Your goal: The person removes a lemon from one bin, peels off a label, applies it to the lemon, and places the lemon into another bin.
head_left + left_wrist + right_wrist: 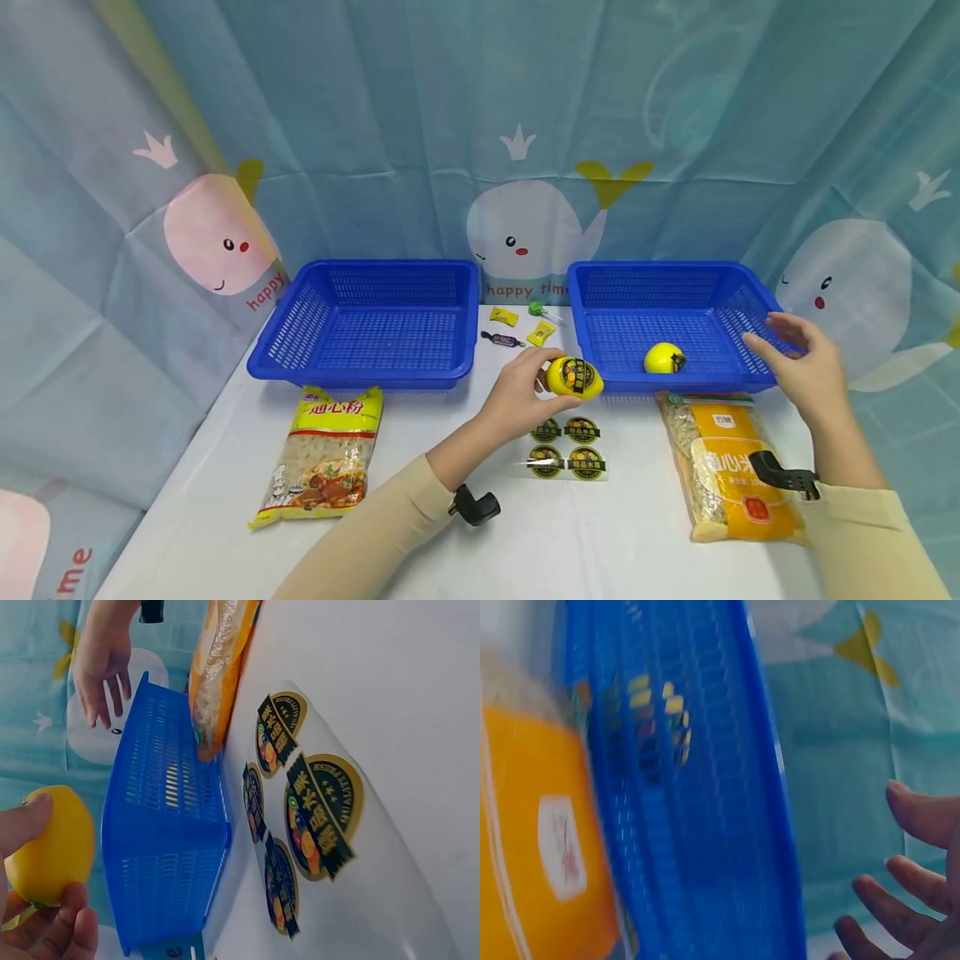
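My left hand (pixel 521 398) grips a yellow lemon (pixel 592 383) between thumb and fingers, near the front-left corner of the right blue basket (pixel 675 383). A round black-and-gold sticker (pixel 576 377) shows on its side. The left wrist view shows the same lemon (pixel 64 851) from its unlabelled side. Just beyond the left hand lies a clear sheet (pixel 566 477) bearing several matching stickers (pixel 587 463). Another lemon (pixel 662 357), also with a dark label, sits inside the right basket. Above that basket's right rim, my right hand (pixel 810 358) holds nothing, its thumb and fingers spread apart.
A second blue basket (pixel 363 383) stands at the left. Wrapped sweets (pixel 504 339) and a green lollipop (pixel 536 308) lie between the baskets. One pasta bag (pixel 322 458) rests before the left basket, another bag (pixel 738 475) before the right. A printed curtain (pixel 420 125) hangs behind.
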`<control>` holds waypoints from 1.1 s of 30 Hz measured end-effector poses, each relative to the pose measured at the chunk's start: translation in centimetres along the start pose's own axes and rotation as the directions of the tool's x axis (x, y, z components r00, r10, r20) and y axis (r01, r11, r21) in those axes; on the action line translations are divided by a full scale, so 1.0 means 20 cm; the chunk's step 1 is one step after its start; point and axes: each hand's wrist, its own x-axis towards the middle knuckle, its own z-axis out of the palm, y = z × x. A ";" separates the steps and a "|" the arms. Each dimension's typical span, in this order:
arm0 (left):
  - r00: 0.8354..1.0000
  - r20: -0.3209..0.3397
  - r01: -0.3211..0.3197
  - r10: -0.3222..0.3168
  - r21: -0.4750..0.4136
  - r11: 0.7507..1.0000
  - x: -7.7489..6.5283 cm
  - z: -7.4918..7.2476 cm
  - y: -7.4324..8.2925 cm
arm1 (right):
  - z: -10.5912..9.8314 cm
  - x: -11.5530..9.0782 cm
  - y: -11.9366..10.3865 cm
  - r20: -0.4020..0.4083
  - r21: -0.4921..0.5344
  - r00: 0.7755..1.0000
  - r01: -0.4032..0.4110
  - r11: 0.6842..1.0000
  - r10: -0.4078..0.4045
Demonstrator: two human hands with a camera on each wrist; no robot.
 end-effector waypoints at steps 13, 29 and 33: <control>0.997 -0.033 0.067 -0.069 -0.041 0.997 0.24 0.14 0.08 | -0.08 0.00 0.18 0.097 -0.132 0.983 -0.144 0.981 0.158; 0.996 -0.023 0.081 -0.082 -0.018 0.997 0.27 0.21 0.10 | -0.12 0.01 0.22 0.188 -0.147 0.932 -0.286 0.947 0.311; 0.998 0.004 0.057 -0.057 -0.032 0.998 0.24 0.18 0.11 | -0.12 0.01 0.22 0.179 -0.155 0.934 -0.285 0.946 0.310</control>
